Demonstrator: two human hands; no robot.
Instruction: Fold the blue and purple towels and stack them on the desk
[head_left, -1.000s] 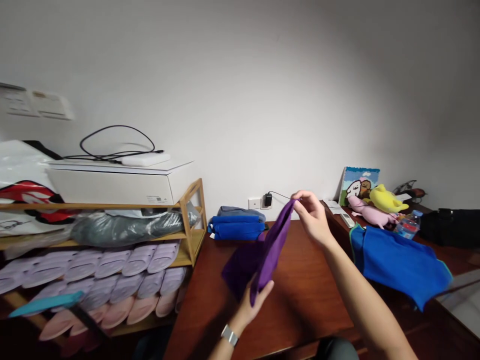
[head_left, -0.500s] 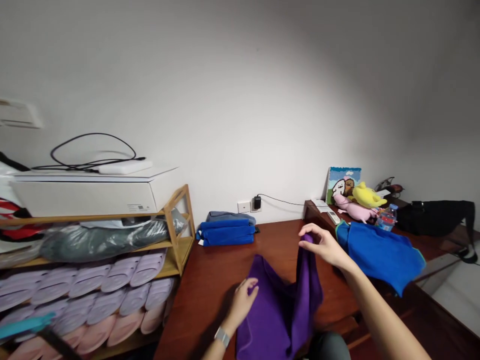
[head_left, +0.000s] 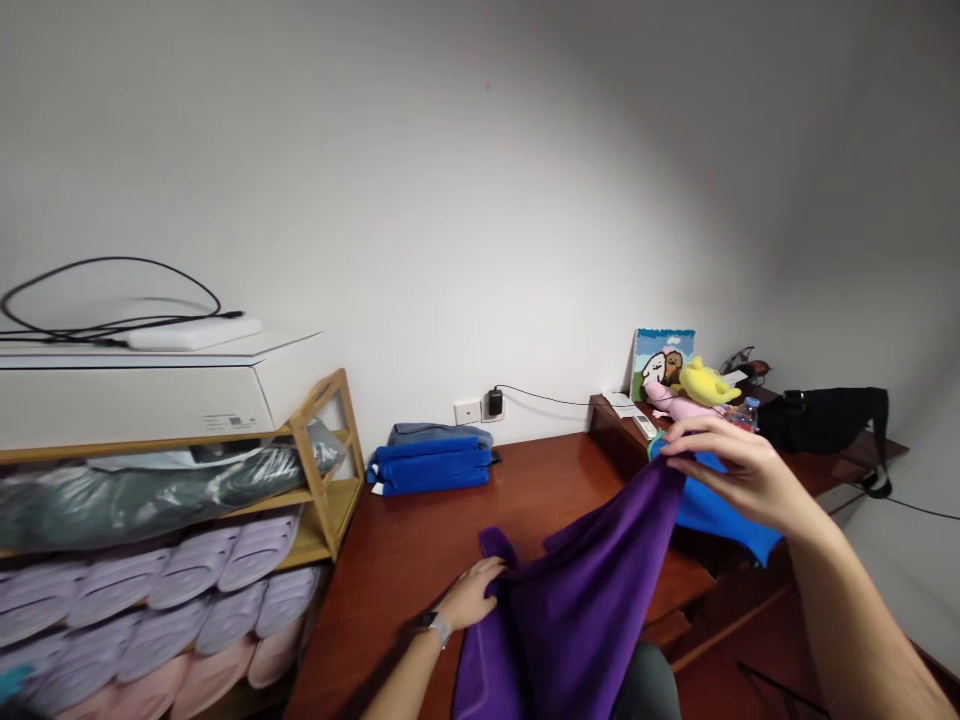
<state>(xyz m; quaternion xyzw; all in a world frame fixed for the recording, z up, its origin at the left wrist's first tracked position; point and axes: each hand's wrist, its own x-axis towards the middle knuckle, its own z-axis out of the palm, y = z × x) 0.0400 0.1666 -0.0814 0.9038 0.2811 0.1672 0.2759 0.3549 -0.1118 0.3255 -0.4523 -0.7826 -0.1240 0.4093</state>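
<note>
A purple cloth (head_left: 577, 620) hangs in folds over the front of the brown table, its lower part running out of view. My right hand (head_left: 739, 470) pinches one corner and holds it raised above the table's right side. At the cloth's left part, low over the tabletop, my left hand (head_left: 469, 597) has its fingers closed on the fabric, with a small flap standing up beyond them. A watch with a light band (head_left: 437, 627) is on my left wrist. Behind my right hand lies a blue cloth (head_left: 720, 510), partly hidden.
Folded blue and grey cloths (head_left: 435, 465) sit at the back of the table (head_left: 420, 535). A raised ledge at right bears plush toys (head_left: 705, 383), a picture (head_left: 664, 360), a bottle and a black bag (head_left: 832, 415). A wooden rack (head_left: 352, 500) with slippers stands left.
My right hand has moved right and a little up, drawing the purple cloth's corner out and stretching the fabric. My left hand has closed on the cloth's left part. The view has turned slightly right.
</note>
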